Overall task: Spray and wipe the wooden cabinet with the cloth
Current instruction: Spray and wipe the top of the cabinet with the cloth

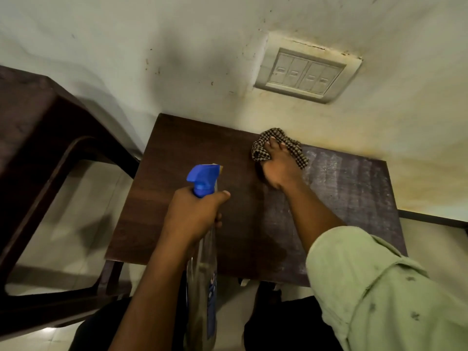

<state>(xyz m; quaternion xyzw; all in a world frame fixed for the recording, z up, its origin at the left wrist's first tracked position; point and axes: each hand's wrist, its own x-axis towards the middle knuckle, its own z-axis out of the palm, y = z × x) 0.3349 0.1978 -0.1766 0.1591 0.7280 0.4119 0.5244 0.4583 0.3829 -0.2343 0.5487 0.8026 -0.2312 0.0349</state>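
Pressing the checked cloth flat against the wooden cabinet near the wall, the right hand has it bunched under closed fingers, while the left hand is wrapped around the neck of the spray bottle, held above the near edge. The job looks roughly half done — the left part of the top reads dark and clean, but the right side still carries a pale, streaky film, whether dust or spray I cannot tell.
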